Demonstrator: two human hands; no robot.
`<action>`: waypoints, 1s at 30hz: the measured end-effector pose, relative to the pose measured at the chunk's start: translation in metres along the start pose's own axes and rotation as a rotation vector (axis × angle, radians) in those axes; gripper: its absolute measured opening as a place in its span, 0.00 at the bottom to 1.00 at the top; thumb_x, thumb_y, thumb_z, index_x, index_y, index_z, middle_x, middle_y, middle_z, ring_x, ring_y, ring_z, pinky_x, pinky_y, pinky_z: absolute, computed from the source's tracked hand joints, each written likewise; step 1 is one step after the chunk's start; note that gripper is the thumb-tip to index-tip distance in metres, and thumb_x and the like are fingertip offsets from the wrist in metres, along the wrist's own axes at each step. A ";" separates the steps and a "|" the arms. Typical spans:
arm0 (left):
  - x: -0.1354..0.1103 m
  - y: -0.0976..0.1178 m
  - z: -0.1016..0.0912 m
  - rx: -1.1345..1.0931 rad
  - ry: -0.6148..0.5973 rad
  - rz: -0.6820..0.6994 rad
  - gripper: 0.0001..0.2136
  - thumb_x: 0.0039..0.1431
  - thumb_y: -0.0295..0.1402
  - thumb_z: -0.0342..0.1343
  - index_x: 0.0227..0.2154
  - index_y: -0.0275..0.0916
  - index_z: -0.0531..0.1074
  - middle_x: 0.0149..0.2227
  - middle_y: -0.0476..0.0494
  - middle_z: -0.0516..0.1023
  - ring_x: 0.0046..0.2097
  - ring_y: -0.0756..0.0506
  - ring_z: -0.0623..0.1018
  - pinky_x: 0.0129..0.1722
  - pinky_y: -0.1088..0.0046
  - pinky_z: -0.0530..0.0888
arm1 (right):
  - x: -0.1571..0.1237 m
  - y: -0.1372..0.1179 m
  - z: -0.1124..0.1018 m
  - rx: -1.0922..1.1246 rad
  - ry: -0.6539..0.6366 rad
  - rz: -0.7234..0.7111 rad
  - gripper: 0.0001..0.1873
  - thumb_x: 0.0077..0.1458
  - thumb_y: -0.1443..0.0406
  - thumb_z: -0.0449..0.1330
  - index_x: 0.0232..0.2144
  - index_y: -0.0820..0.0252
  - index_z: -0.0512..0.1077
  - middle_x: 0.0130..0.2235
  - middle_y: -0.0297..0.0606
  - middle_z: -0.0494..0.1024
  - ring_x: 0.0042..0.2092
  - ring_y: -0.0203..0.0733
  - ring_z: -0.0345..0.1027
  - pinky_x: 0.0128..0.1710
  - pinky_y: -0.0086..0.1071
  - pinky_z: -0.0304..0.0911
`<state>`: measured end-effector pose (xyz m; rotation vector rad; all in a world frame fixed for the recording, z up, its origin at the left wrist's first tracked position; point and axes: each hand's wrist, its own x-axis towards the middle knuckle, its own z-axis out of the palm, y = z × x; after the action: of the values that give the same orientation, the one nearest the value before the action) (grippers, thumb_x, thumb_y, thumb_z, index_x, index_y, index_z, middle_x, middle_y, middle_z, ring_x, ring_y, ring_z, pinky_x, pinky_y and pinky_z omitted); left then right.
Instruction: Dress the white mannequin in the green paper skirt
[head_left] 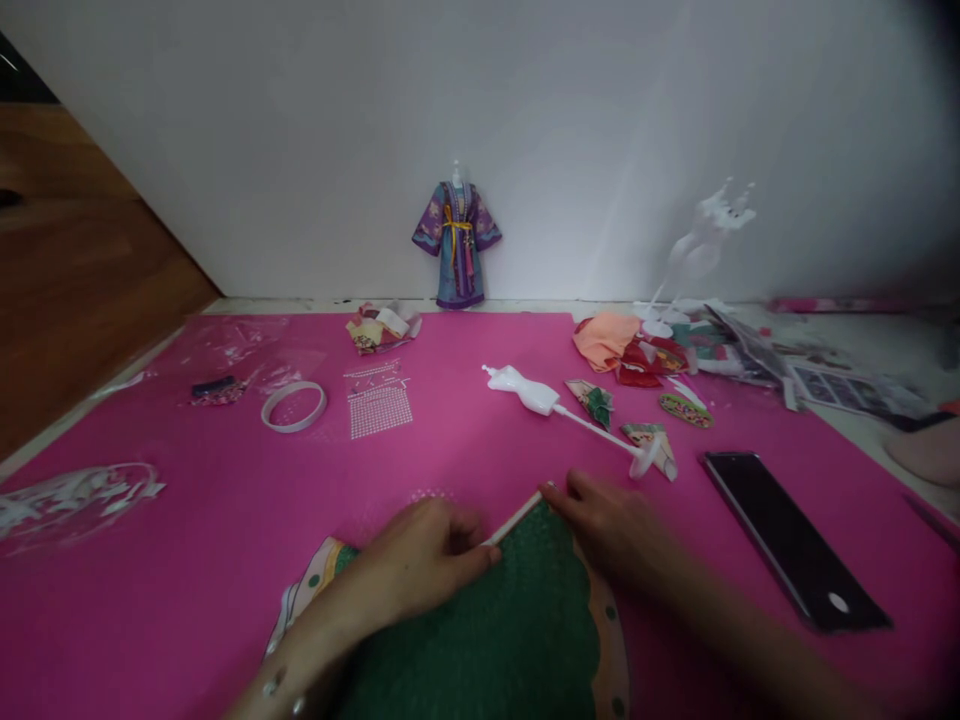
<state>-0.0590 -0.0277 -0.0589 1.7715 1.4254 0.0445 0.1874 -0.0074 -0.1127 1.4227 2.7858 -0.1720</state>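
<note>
A green piece of fabric (487, 630) with a scalloped orange and cream dotted border lies at the front of the pink mat. Along its top edge runs a narrow white strip (517, 518). My left hand (427, 550) pinches that edge between thumb and fingers, left of the corner. At the upper right corner my right hand (600, 510) grips the same edge with its fingers closed. Just beyond the hands lies a white miniature dress form (529, 392) on its side, its stand pointing right.
On the pink mat (247, 600) are a roll of tape (294, 407), a sheet of small beads (380, 410), fabric scraps (606, 342) and a black phone (795, 540). A dressed doll form (459, 245) stands at the wall, a bare one (701, 245) to its right. Part of another person (930, 450) shows at the right edge.
</note>
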 end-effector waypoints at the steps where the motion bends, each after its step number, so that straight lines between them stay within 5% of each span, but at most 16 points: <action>1: 0.000 0.000 0.000 -0.002 -0.006 -0.001 0.16 0.58 0.44 0.50 0.24 0.38 0.71 0.22 0.52 0.65 0.27 0.49 0.66 0.25 0.74 0.57 | 0.000 0.000 0.000 0.008 0.004 0.004 0.24 0.56 0.76 0.52 0.53 0.56 0.69 0.36 0.40 0.71 0.30 0.39 0.63 0.24 0.34 0.37; 8: 0.002 -0.001 0.000 -0.017 -0.005 0.003 0.15 0.58 0.44 0.50 0.25 0.38 0.70 0.23 0.52 0.66 0.28 0.49 0.67 0.26 0.74 0.58 | 0.003 0.005 0.003 0.131 0.051 0.037 0.15 0.65 0.65 0.50 0.51 0.50 0.70 0.36 0.36 0.70 0.29 0.37 0.65 0.25 0.30 0.41; 18: 0.002 -0.005 0.002 -0.022 0.004 0.011 0.16 0.58 0.44 0.51 0.23 0.38 0.69 0.22 0.53 0.65 0.27 0.50 0.66 0.25 0.74 0.57 | -0.002 0.000 0.001 0.160 0.054 -0.055 0.20 0.60 0.73 0.52 0.52 0.54 0.70 0.36 0.38 0.72 0.31 0.39 0.67 0.26 0.31 0.45; 30: 0.002 -0.005 0.000 -0.035 -0.004 0.017 0.17 0.60 0.44 0.50 0.24 0.37 0.72 0.22 0.51 0.70 0.26 0.50 0.68 0.24 0.74 0.57 | 0.002 -0.001 0.002 0.102 0.035 -0.026 0.19 0.61 0.71 0.52 0.52 0.51 0.70 0.36 0.37 0.71 0.30 0.39 0.66 0.26 0.32 0.42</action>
<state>-0.0624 -0.0257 -0.0628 1.7541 1.3991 0.0747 0.1856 -0.0067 -0.1148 1.4237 2.8636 -0.2965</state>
